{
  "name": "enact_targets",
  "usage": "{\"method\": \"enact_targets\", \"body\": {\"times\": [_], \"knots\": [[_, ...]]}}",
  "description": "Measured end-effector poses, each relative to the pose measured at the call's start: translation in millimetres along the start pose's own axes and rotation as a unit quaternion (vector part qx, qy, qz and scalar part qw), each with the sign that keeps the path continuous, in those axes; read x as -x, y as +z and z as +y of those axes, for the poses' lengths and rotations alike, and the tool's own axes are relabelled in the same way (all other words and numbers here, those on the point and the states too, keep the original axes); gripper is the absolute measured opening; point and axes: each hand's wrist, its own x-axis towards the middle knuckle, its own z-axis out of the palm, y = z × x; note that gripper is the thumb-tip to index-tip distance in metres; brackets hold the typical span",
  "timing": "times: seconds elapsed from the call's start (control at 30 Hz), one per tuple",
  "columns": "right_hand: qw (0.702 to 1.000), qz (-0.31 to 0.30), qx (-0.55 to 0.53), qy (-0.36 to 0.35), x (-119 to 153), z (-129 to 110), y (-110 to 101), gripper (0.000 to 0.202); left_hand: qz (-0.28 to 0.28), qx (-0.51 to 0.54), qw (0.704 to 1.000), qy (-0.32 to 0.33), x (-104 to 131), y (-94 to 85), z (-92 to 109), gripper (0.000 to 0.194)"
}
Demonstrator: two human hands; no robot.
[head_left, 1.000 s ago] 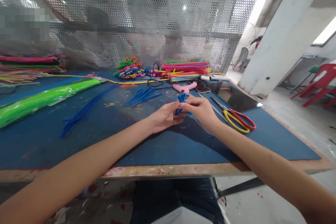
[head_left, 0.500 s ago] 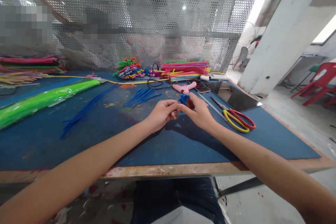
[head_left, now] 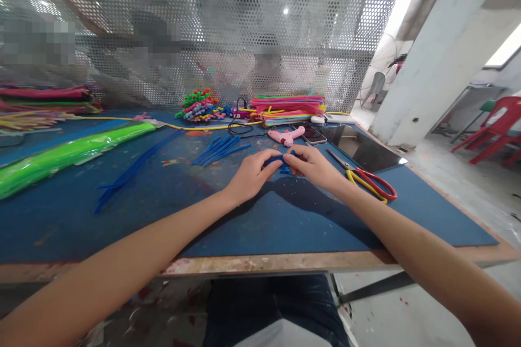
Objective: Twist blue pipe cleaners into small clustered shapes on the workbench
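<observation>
Blue pipe-cleaner pieces (head_left: 285,171), bent into a small shape, are held between both hands above the mat. My left hand (head_left: 251,173) pinches the left side, thumb against the fingers. My right hand (head_left: 315,166) grips the other side, its thumb close to the left one. Fingers cover most of the shape, so its form is partly hidden. Just beyond the hands lies a pink glue gun (head_left: 286,136). Left of them, several short blue pipe cleaners (head_left: 217,150) are spread on the mat.
Scissors (head_left: 372,180) with red and yellow handles lie at the right, near a dark glossy panel (head_left: 364,146) and a phone (head_left: 313,136). Longer blue pipe cleaners (head_left: 134,173) and a bright green packet (head_left: 77,153) lie left. Coloured bundles (head_left: 287,104) line the perforated screen (head_left: 228,16).
The blue shape has turned from upright to lower and flatter between the fingers. My left hand has rolled over with its back up, and my right hand has shifted slightly.
</observation>
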Motion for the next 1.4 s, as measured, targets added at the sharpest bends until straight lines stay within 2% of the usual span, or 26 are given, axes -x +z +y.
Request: {"method": "enact_targets", "body": {"times": [0.1,0.17,0.3,0.4,0.5,0.6,0.7,0.9,1.1,1.23,1.4], "knots": [[0.989,0.017,-0.141,0.031,1,-1,6,0.029,0.038,-0.037,0.996,0.074,1,-2.9,0,0.036],[0.979,0.018,-0.198,0.046,2,-2,9,0.028,0.063,-0.051,0.992,0.101,1,-4.2,0,0.034],[0.951,0.001,-0.296,0.088,4,-6,12,0.024,0.102,-0.025,0.989,0.108,0,-6.8,0,0.028],[0.932,-0.013,-0.341,0.119,5,-7,11,0.02,0.094,0.02,0.991,0.091,-1,-9.3,1,0.03],[0.934,-0.01,-0.333,0.128,5,-6,11,0.019,0.075,0.011,0.993,0.092,-2,-11.3,1,0.028],[0.946,0.026,-0.299,0.123,5,-4,11,0.018,0.07,-0.016,0.993,0.099,-3,-11.2,0,0.026],[0.944,0.051,-0.299,0.131,6,-4,13,0.017,0.074,-0.033,0.99,0.112,-2,-9.9,0,0.027],[0.918,0.063,-0.355,0.167,7,-6,18,0.015,0.074,-0.115,0.974,0.179,-2,-11.7,-1,0.024],[0.917,0.055,-0.351,0.179,8,-4,21,0.02,0.068,-0.154,0.955,0.246,-1,-13.5,-4,0.019],[0.936,0.063,-0.31,0.152,8,-3,22,0.023,0.087,-0.132,0.96,0.232,0,-11.2,-4,0.017],[0.982,0.097,-0.153,0.062,7,-6,18,0.023,0.095,-0.104,0.972,0.187,3,-9.7,-1,0.016]]}}
